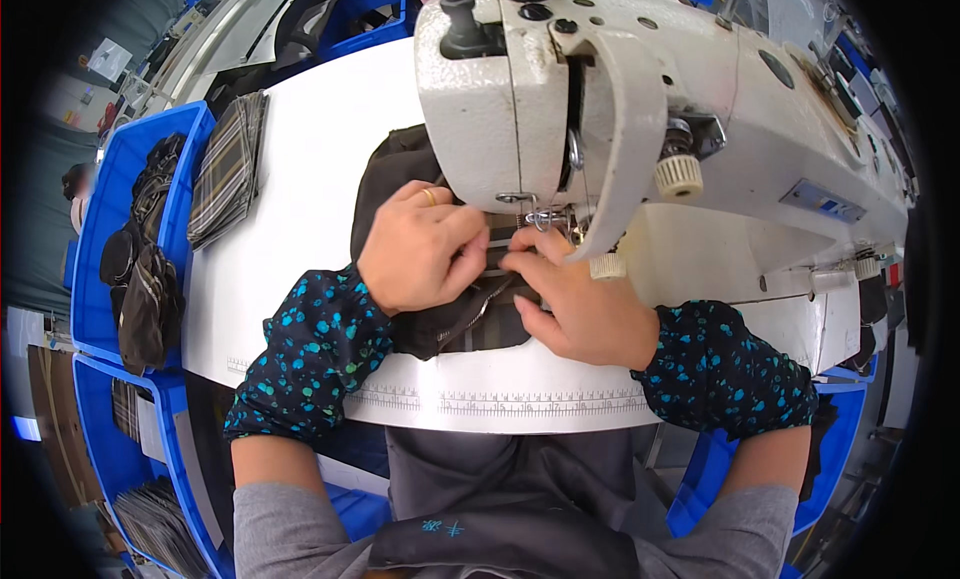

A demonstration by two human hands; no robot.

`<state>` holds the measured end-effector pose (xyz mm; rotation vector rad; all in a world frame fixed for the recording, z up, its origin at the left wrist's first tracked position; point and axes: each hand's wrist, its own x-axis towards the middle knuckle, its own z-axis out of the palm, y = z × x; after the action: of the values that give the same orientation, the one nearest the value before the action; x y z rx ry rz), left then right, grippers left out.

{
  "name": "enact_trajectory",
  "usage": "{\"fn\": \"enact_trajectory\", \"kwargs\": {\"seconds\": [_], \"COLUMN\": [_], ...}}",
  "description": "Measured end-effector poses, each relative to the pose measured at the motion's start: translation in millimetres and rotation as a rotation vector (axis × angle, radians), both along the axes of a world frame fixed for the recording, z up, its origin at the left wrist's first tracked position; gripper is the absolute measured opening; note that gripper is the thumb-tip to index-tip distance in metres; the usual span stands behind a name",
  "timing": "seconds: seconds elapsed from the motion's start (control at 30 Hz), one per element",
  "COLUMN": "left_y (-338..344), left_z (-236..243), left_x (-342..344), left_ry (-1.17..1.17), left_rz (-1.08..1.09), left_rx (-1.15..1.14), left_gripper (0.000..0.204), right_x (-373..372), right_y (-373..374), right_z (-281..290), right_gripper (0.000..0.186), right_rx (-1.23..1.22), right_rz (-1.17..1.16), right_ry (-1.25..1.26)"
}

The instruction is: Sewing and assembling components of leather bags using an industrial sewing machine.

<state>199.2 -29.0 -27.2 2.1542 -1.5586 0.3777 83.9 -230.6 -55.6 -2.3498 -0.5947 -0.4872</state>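
Nearest to us, at the lower edge, a dark apron (505, 551) lies between two grey sleeves (285, 524); above these, speckled oversleeves (330, 329) cover the forearms; beyond them, we see the left hand (425, 249) half curled over the work, thumb and forefinger drawn close together, though we cannot tell whether cloth is pinched between them; the right hand (590, 304) is partly open, fingertips on the cloth and thumb set apart from them, with no firm grip that we can make out; beneath both hands, the dark brown fabric piece (430, 331), with its zip (490, 304), lies on the white table (310, 109) and runs in under the sewing machine (480, 109), by the presser foot (548, 220); we judge the step in hand to be lining up a seam for stitching, and the next move to call for feeding the layers evenly with fingertips clear of the needle, whose point we cannot distinguish; farther off, at the left, a stack of plaid pieces (230, 164) sits beside a blue bin (90, 259) of dark pouches (150, 289).
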Motion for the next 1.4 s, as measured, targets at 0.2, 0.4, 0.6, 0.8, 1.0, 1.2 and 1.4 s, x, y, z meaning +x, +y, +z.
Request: {"fn": "enact_trajectory", "kwargs": {"seconds": [0.2,0.4,0.6,0.8,1.0,1.2,1.4], "left_y": [18,11,5,4,2,2,4], "left_z": [19,9,13,9,6,7,13], "left_x": [36,26,-32,-48,-38,-37,-38], "left_ry": [-0.194,-0.311,-0.111,-0.03,-0.138,-0.193,-0.287], "left_rz": [0.256,0.264,-0.059,0.022,0.063,0.078,0.009], "left_rx": [-0.266,-0.114,-0.001,0.257,0.193,0.041,-0.042], "left_gripper": [0.029,0.025,0.04,0.034,0.022,0.031,0.032], "right_x": [-4,-4,0,-7,-5,-3,-4], "right_y": [-8,-7,-13,-17,-17,-15,-17], "right_z": [3,-3,-9,-3,-4,-9,-11], "right_gripper": [0.019,0.018,0.017,0.021,0.024,0.021,0.018], "right_rx": [0.111,0.076,-0.01,0.042,0.042,0.033,0.067], "right_rz": [0.158,0.187,0.187,0.019,-0.041,-0.093,-0.111], "right_ry": [0.17,0.042,-0.076,-0.164,-0.187,-0.301,-0.245]}}
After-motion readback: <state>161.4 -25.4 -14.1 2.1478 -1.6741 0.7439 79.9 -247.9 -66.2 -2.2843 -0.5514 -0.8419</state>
